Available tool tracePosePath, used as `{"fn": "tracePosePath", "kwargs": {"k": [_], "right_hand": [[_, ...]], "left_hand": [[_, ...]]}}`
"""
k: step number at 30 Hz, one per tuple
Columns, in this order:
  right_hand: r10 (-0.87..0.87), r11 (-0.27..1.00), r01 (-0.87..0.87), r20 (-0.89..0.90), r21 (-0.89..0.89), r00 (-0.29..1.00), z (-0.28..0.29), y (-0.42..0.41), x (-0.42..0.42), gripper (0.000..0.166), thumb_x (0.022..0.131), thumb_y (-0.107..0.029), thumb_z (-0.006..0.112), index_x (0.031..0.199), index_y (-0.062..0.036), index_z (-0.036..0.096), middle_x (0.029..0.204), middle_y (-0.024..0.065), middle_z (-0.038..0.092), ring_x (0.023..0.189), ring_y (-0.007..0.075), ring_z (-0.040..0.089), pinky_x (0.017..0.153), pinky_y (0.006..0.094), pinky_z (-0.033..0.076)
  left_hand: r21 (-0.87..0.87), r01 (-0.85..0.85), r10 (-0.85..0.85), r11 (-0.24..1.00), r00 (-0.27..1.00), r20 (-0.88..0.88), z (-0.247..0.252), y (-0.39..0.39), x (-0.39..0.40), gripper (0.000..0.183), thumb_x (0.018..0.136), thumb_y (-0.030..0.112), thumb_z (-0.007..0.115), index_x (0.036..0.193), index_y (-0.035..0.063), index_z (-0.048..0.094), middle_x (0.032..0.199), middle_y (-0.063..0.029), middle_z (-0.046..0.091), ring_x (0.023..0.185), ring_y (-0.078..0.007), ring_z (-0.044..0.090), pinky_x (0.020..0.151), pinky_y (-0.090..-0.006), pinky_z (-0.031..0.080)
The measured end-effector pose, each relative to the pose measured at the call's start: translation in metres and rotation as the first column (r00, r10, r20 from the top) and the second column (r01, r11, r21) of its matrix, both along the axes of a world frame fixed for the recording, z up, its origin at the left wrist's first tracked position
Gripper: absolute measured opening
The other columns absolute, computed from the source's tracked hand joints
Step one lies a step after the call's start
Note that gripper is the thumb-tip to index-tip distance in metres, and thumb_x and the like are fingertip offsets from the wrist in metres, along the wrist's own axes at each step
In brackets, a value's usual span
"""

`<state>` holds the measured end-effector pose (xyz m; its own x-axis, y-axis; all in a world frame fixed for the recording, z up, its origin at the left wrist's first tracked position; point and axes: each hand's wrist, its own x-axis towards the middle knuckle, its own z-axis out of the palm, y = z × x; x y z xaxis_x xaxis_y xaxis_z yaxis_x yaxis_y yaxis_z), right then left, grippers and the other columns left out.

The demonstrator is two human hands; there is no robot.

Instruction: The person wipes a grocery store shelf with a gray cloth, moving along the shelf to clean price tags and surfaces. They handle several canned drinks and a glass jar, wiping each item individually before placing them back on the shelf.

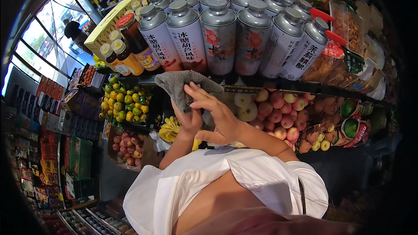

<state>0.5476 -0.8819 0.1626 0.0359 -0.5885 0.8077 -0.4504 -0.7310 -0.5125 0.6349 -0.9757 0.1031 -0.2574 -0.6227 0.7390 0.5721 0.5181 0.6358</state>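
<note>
A grey knit cloth [184, 86] is bunched up in front of the shelf edge. My left hand [189, 119] grips it from below, most of its fingers hidden behind the cloth. Beside it, my right hand [220, 116] has its fingers spread, the fingertips overlapping the cloth's right side; whether they touch it is unclear. Just beyond both hands stands a row of tall metal cans with grey screw caps, including a white can [187, 36] and a can with red flower print [218, 36]. A dark glass jar with a red lid [137, 40] is to their left.
Below the shelf are green-yellow mandarins [125, 101], bananas [169, 129], red apples [282, 111] and a carton of red fruit [127, 148]. Small yellow-capped bottles [122, 55] stand at left. Bagged dried snacks [339, 68] crowd the right. A person [76, 34] is near the windows.
</note>
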Motion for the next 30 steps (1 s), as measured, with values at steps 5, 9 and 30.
{"fn": "tracePosePath", "kwargs": {"k": [5, 9, 30], "right_hand": [[0.040, 0.999, -0.048, 0.370, 0.013, 0.928, -0.004, 0.019, -0.028, 0.039, 0.087, -0.006, 0.063, 0.122, 0.0006, 0.046, 0.128, 0.0215, 0.054, 0.095, 0.0235, 0.067, 0.083, 0.0311, 0.052], [-0.037, 0.992, -0.013, 0.389, 0.126, 0.921, 0.000, 0.024, -0.041, 0.018, 0.087, -0.003, 0.060, 0.105, 0.0016, 0.060, 0.099, 0.0112, 0.065, 0.079, 0.0142, 0.065, 0.070, 0.0251, 0.051], [-0.115, 0.993, 0.108, 0.373, 0.040, 0.921, -0.014, 0.041, -0.082, 0.011, 0.081, 0.001, 0.063, 0.092, 0.0001, 0.064, 0.074, 0.0074, 0.065, 0.062, 0.0165, 0.062, 0.058, 0.0267, 0.049]], "left_hand": [[-0.201, -0.569, 0.546, 0.797, 0.822, -0.161, 0.109, -0.074, 0.007, 0.050, 0.091, 0.009, 0.056, 0.135, -0.0030, 0.035, 0.129, -0.0153, 0.046, 0.117, -0.0229, 0.047, 0.101, -0.0359, 0.035], [-0.356, -0.720, 0.614, 0.595, 0.693, -0.377, 0.217, -0.151, 0.015, 0.047, 0.089, 0.007, 0.060, 0.132, 0.0010, 0.044, 0.119, -0.0145, 0.057, 0.101, -0.0211, 0.059, 0.085, -0.0331, 0.049], [-0.779, -0.029, 0.658, 0.627, 0.555, 0.509, 0.310, -0.229, -0.092, 0.040, 0.080, -0.006, 0.057, 0.119, 0.0013, 0.058, 0.096, -0.0135, 0.068, 0.087, -0.0158, 0.064, 0.080, -0.0287, 0.049]]}}
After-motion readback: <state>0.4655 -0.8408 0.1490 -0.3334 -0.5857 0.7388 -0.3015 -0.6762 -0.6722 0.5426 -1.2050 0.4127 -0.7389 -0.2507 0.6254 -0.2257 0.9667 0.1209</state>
